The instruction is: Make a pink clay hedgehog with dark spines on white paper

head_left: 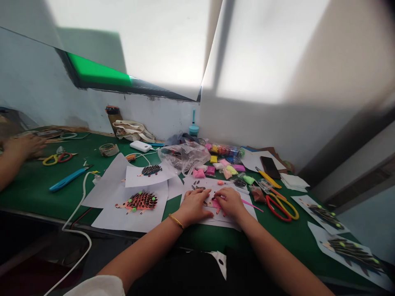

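A white sheet (247, 211) lies in front of me, bearing a partly covered pink clay figure (218, 204). My left hand (197, 205) rests on the sheet at the figure's left side, fingers apart and nothing visible in them. Over the figure's upper part, my right hand (230, 201) has its fingertips bent together; what they hold, if anything, is too small to make out. Loose dark seeds (197, 187) lie just above my left hand. A pink stick (254, 206) pokes out to the right of my right hand.
Clay packets (226, 166) and a plastic bag (185, 156) lie behind. Finished hedgehog pictures (140, 201) are at left, others (352, 250) at far right. Scissors (282, 207), a phone (270, 167) and a blue cutter (68, 179) lie about. Another person's hand (24, 146) is far left.
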The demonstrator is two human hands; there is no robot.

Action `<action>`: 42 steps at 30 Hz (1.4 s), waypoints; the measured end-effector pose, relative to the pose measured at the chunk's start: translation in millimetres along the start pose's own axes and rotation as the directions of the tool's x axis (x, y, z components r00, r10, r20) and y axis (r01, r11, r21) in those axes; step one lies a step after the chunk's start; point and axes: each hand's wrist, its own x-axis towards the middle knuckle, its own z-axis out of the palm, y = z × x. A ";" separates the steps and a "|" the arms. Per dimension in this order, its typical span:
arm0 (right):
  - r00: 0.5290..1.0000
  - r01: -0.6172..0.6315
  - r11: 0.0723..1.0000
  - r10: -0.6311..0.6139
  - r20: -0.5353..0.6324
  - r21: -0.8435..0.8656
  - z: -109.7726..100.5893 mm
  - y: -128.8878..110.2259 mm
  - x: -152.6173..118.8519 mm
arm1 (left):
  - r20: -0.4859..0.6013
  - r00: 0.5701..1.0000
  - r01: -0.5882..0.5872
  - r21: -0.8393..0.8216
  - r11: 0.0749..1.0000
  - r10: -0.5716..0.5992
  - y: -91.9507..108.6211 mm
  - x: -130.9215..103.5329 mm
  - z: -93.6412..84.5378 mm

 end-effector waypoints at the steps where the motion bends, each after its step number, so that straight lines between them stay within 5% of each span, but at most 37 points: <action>1: 1.000 0.001 1.000 -0.001 0.001 -0.007 -0.4 -1.1 -0.2 | -0.002 1.000 -0.002 -0.001 1.000 0.002 -0.3 0.0 0.2; 30: 0.989 -0.033 0.970 0.067 0.133 -0.239 -11.9 -24.8 9.8 | 0.010 1.000 0.016 0.020 1.000 -0.016 -0.5 -0.2 0.1; 42: 1.000 -0.020 1.000 0.020 -0.010 -0.021 -3.7 4.2 3.1 | 0.017 1.000 0.009 0.006 1.000 -0.009 -0.3 -0.3 -0.4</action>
